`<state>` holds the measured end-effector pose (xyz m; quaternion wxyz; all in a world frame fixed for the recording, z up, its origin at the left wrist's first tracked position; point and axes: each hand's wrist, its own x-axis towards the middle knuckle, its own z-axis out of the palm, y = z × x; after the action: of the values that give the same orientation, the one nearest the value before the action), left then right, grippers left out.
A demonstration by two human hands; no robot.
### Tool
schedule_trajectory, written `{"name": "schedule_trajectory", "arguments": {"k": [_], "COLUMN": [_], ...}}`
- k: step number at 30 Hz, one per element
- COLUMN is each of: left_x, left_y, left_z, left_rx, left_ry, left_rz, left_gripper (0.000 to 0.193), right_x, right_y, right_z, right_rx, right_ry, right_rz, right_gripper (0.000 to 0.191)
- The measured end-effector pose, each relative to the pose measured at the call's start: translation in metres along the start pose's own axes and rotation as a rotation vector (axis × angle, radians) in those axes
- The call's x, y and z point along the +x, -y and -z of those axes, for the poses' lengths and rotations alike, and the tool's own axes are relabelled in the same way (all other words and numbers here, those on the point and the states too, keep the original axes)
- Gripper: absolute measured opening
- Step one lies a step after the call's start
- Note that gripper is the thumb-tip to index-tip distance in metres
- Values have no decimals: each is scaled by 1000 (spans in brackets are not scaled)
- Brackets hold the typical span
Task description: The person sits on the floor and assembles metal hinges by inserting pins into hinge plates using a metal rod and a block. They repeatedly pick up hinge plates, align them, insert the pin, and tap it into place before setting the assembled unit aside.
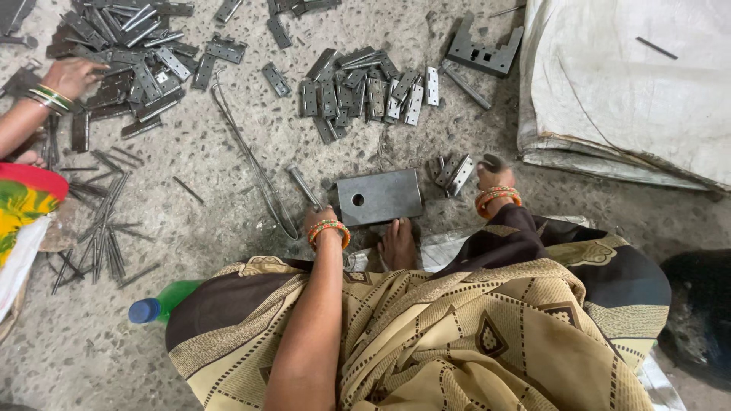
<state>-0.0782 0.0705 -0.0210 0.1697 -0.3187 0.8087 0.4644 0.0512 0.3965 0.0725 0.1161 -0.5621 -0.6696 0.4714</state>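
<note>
My left hand (320, 218), with orange bangles on the wrist, rests at the left edge of a grey steel block (379, 197) with a round hole. Its fingers are closed on a short metal rod (303, 185) that points up and left. My right hand (496, 180), also bangled, is just right of the block, curled around a small dark tool (492, 161). A folded metal hinge (454, 173) lies beside it on the left. My bare foot (398, 243) sits below the block.
A heap of hinges (365, 95) lies beyond the block, with a notched metal piece (481, 52) at its right. Another person's hand (70, 76) reaches into a second hinge pile (137, 57). Thin pins (103, 228), long wires (255, 164), a green bottle (164, 303) and a white sack (632, 84) are around.
</note>
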Motion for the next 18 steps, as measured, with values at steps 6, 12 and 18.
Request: {"name": "schedule_trajectory", "arguments": {"k": [6, 12, 18], "left_x": [-2, -10, -19], "left_y": [2, -4, -11], "left_z": [2, 9, 10], "left_rx": [-117, -87, -81], "left_ry": [5, 38, 64], "left_rz": [-83, -105, -164], "left_gripper": [29, 27, 27], "right_x": [30, 35, 22], "right_y": [8, 25, 31], "right_z": [43, 171, 310], "right_rx": [784, 924, 980], "right_ry": [127, 277, -32], "right_rz": [173, 238, 314], "right_gripper": [33, 43, 40]}}
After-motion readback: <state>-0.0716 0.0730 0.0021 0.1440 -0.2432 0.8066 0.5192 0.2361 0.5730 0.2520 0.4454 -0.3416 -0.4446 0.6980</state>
